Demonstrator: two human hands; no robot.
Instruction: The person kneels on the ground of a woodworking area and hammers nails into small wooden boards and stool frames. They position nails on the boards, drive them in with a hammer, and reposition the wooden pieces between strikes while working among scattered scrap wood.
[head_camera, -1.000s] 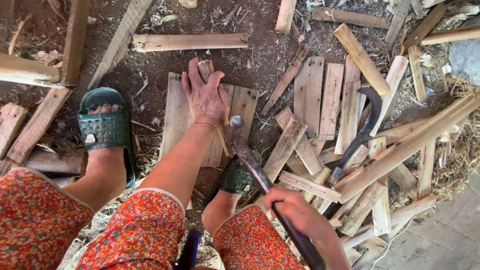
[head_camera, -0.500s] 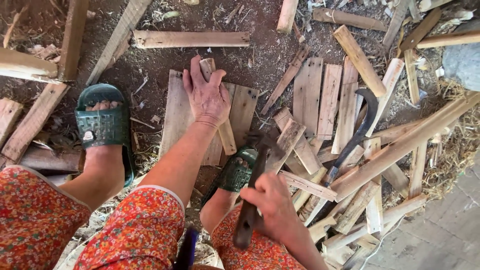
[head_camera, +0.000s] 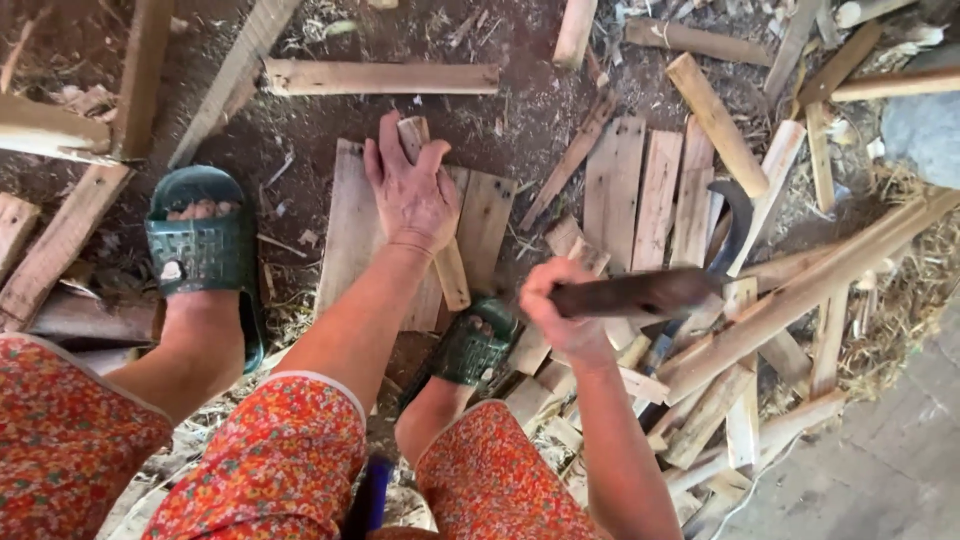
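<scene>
Both hands grip: left hand (head_camera: 412, 195) a stick (head_camera: 435, 220), right hand (head_camera: 560, 315) a blade (head_camera: 650, 293).

A single head-worn camera looks steeply down, close over the wearer's knees, at dirt ground (head_camera: 540, 100) strewn with wooden slats (head_camera: 640, 185).

Two green sandals (head_camera: 200, 245) stand on the dirt ground (head_camera: 530, 100), with loose wood planks (head_camera: 640, 185) scattered around, a long plank (head_camera: 380, 77) lying further away, and dry straw (head_camera: 905, 300) at the side.
</scene>
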